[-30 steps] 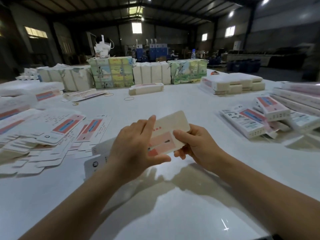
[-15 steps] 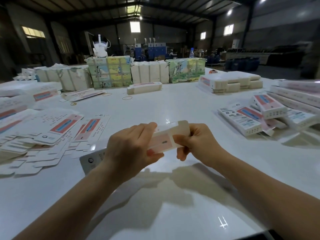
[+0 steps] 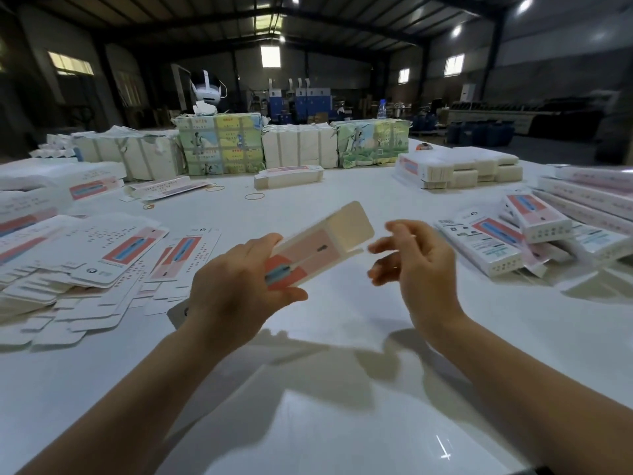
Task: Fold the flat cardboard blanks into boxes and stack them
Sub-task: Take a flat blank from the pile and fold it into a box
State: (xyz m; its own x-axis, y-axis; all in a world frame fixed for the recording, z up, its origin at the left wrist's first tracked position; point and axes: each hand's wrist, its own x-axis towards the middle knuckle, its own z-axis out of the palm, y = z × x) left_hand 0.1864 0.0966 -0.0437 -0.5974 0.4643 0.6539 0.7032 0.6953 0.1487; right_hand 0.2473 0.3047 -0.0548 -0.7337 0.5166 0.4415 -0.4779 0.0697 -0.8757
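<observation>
My left hand [image 3: 236,293] grips one end of a partly formed pink-and-white cardboard box [image 3: 318,246], held above the white table [image 3: 342,423]. The box's far end flap stands open, pointing up and to the right. My right hand [image 3: 414,265] hovers just right of that open end, fingers apart and a little blurred, holding nothing. Flat printed blanks [image 3: 113,255] lie spread in a loose pile to the left. Finished folded boxes [image 3: 510,241] are stacked at the right.
Bundled stacks of blanks [image 3: 222,145] line the far side of the table, with a single long box [image 3: 289,176] in front. More bundles [image 3: 459,168] sit at the back right. Rubber bands [image 3: 254,196] lie on the table. Long boxes [image 3: 589,193] fill the right edge.
My right hand has let go of the box and drawn away to the right. The box has opened out from flat into a tube, with its end flap now raised.
</observation>
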